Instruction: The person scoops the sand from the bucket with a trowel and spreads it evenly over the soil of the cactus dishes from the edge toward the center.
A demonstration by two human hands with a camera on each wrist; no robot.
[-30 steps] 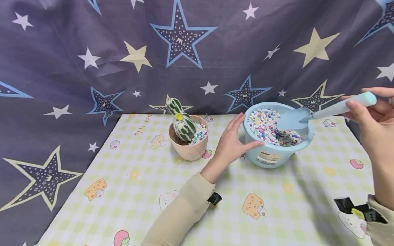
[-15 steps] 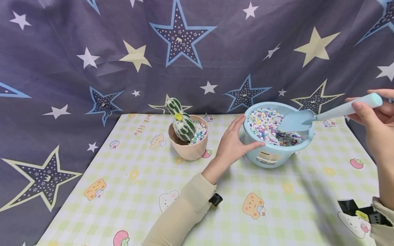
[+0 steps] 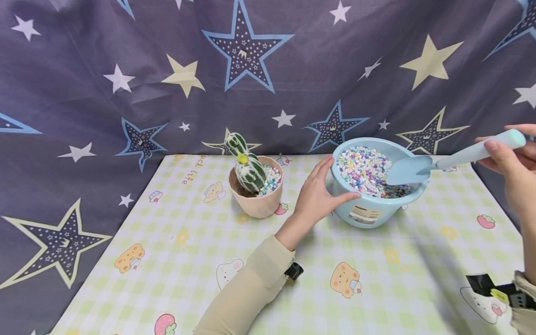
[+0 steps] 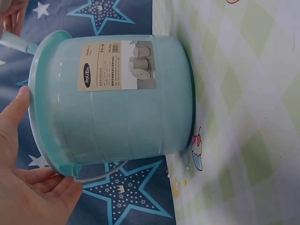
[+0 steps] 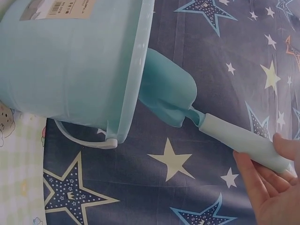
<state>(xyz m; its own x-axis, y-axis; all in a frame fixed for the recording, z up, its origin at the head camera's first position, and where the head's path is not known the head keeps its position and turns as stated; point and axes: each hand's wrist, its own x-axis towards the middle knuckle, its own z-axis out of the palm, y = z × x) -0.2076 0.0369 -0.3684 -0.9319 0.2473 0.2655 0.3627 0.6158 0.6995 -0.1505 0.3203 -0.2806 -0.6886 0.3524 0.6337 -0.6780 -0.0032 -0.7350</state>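
A light-blue plastic bucket [image 3: 356,209] filled with small multicoloured pebbles [image 3: 363,170] stands on the right of the table. My left hand [image 3: 314,193] holds its rim from the left, thumb at the front and fingers at the side by the handle joint. In the left wrist view the bucket's paper label [image 4: 110,66] shows. My right hand [image 3: 517,163] grips the end of a light-blue garden trowel [image 3: 469,154], handle tilted up to the right. The blade [image 3: 408,170] hangs over the pebbles within the bucket's mouth; in the right wrist view the rim hides its tip.
Left of the bucket a pink flowerpot [image 3: 257,207] holds an artificial cactus [image 3: 250,172] and some pebbles. A checked cloth [image 3: 293,298] covers the table. Behind it hangs a dark star-patterned curtain [image 3: 146,42]. A few loose pebbles [image 4: 185,182] lie beside the bucket.
The trowel and my right hand have shifted to the right and slightly down, the blade now lower over the bucket's right part. My left hand and the bucket keep their place.
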